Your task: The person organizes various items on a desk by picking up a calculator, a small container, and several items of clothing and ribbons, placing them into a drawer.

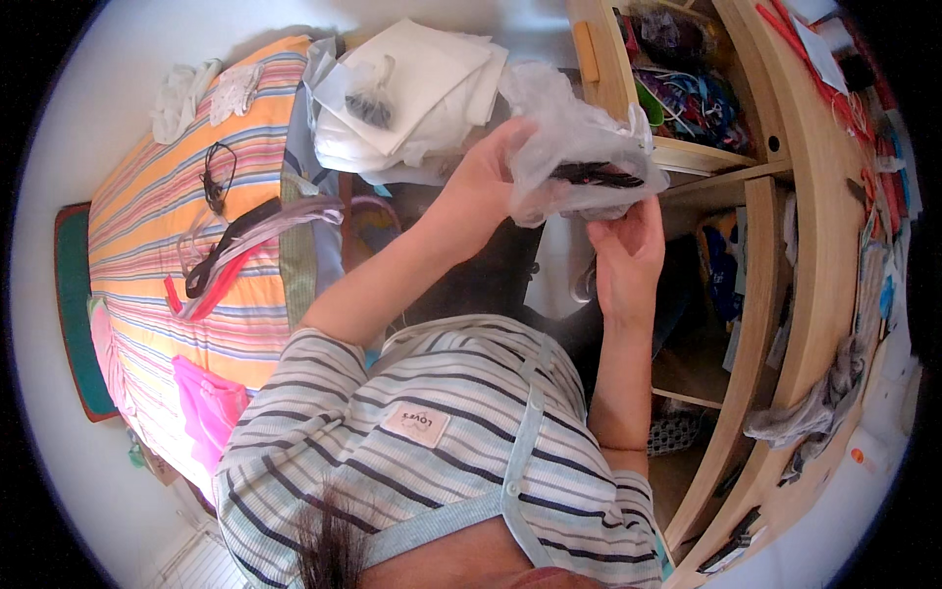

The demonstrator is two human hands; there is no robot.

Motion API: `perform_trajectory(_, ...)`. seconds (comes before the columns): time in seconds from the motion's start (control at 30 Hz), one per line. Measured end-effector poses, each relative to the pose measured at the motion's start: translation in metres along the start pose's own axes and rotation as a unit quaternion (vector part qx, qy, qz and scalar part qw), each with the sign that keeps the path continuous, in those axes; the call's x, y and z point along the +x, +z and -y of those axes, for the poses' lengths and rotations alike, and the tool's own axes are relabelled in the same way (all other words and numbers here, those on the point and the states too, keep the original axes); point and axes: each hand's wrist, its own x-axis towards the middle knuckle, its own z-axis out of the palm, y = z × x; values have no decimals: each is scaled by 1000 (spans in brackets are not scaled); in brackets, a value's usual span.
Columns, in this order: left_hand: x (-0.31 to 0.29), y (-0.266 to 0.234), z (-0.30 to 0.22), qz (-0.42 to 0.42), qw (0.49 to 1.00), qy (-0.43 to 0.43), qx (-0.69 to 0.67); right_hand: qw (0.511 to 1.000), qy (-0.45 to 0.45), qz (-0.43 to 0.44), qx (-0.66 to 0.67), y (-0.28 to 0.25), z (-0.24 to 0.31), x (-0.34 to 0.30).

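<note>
A thin clear plastic bag point(549, 103) is held up in front of me, between the bed and the wooden desk. A dark bundle point(601, 175), perhaps coiled cord, shows at its crumpled mouth or through its side; I cannot tell which. My left hand point(497, 175) is closed on the bag's left side, its fingers partly hidden by the plastic. From below, my right hand point(628, 253) pinches the bag's lower right edge.
An open drawer point(702, 157) at the right holds tangled cords. White sheets and bags point(417, 98) are piled beyond my left forearm. Ribbon-like straps point(235, 245), a thin black cord point(214, 182) and a pink cloth point(211, 402) lie on the striped bed point(128, 265). Grey cloth point(814, 407) rests on the desk point(819, 226).
</note>
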Motion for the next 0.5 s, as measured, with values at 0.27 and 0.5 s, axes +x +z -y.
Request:
perform_trajectory(0.27, 1, -11, 14, 33, 998, -28, 53, 992, 20, -79, -94, 10, 8, 2)
perform_trajectory(0.5, 2, -25, 15, 72, 992, -98, -28, 940, -56, -61, -330, -3, 7, 6)
